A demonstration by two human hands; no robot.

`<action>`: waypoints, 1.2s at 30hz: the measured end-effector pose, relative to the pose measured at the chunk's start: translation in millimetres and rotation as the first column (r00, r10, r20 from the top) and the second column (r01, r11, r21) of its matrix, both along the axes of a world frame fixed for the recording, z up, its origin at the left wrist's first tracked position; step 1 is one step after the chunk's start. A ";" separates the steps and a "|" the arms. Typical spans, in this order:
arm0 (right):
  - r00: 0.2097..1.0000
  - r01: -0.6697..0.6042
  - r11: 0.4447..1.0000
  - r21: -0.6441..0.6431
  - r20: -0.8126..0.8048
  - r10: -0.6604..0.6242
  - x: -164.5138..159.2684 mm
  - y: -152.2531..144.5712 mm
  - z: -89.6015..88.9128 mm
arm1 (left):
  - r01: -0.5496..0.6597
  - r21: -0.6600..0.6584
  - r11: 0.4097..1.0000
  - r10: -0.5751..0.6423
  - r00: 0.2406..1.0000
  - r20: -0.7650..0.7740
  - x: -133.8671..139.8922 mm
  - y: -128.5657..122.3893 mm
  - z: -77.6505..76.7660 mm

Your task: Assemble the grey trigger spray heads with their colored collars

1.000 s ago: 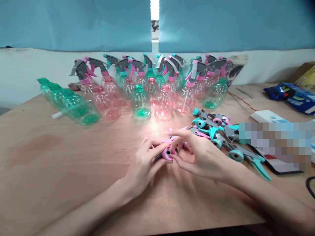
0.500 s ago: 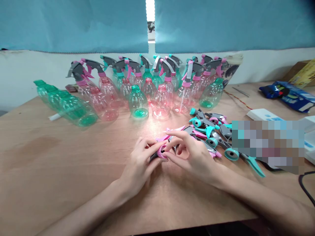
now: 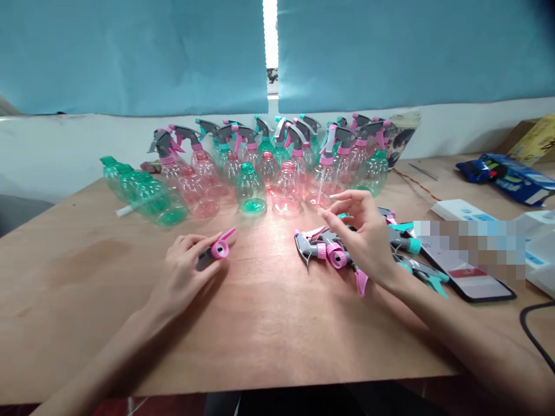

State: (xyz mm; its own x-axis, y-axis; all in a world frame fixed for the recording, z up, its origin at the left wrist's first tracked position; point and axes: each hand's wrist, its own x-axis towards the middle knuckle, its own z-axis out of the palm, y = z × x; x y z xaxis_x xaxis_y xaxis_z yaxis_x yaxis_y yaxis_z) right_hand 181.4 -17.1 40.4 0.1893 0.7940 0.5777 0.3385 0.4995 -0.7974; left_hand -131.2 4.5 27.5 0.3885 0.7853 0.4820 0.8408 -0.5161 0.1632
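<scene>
My left hand (image 3: 184, 271) is closed around a grey and pink spray trigger head (image 3: 220, 249), whose round pink collar opening faces me. Off to the right, my right hand (image 3: 366, 234) hovers in front of a pile of loose spray heads (image 3: 336, 255), its fingers bent and apart, with nothing visible between them. The pile mixes grey bodies with pink or turquoise collars, and my right hand and forearm hide part of it. Behind both hands stand uncapped bottles, among them a green bottle (image 3: 251, 190) and a clear pink bottle (image 3: 287, 193).
Along the back, several pink and green bottles carry spray heads, such as one (image 3: 326, 167) with a dip tube inside. Green bottles (image 3: 162, 202) stand at the left. To the right lie a phone (image 3: 481, 286), a blue packet (image 3: 515, 179), white boxes (image 3: 459, 211) and a black cable (image 3: 526, 318).
My hands have parted. The left has moved left with the spray head, while the right has let go of its collar and moved right and up toward the pile. The view has shifted slightly.
</scene>
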 end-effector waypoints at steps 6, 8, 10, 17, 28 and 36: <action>0.980 0.019 0.999 0.029 -0.197 -0.013 16.8 6.3 16.8 | 0.030 -0.085 0.996 -0.041 0.990 -0.132 1.5 -13.0 12.3; 0.971 0.042 0.999 0.025 -0.238 -0.035 22.9 9.2 20.6 | 0.055 -0.055 0.997 -0.060 0.995 -0.086 12.3 -13.0 18.8; 0.960 0.062 0.998 0.013 -0.276 -0.056 28.0 12.7 22.4 | 0.102 -0.055 0.993 -0.105 0.993 -0.049 26.1 -8.6 24.0; 0.909 -0.014 0.997 -0.082 -0.416 -0.022 30.0 20.7 18.5 | 0.377 -0.287 0.881 -0.394 0.919 -0.002 97.6 5.9 21.7; 0.966 -0.086 0.987 -0.138 -0.254 0.049 19.6 21.0 1.3 | 0.438 -0.288 0.852 -0.443 0.895 0.051 161.0 20.1 -10.1; 0.918 -0.211 0.941 -0.265 0.278 0.284 9.9 13.8 -5.8 | 0.429 -0.271 0.862 -0.429 0.901 0.062 115.1 12.6 -11.2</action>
State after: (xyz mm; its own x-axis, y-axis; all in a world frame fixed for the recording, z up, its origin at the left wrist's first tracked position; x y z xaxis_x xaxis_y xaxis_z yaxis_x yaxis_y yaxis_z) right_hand 191.3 -3.3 34.6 -0.1884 0.9075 0.3753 0.4742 0.4187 -0.7745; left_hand -16.1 17.1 16.2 0.7174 0.6406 0.2739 0.5467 -0.7613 0.3486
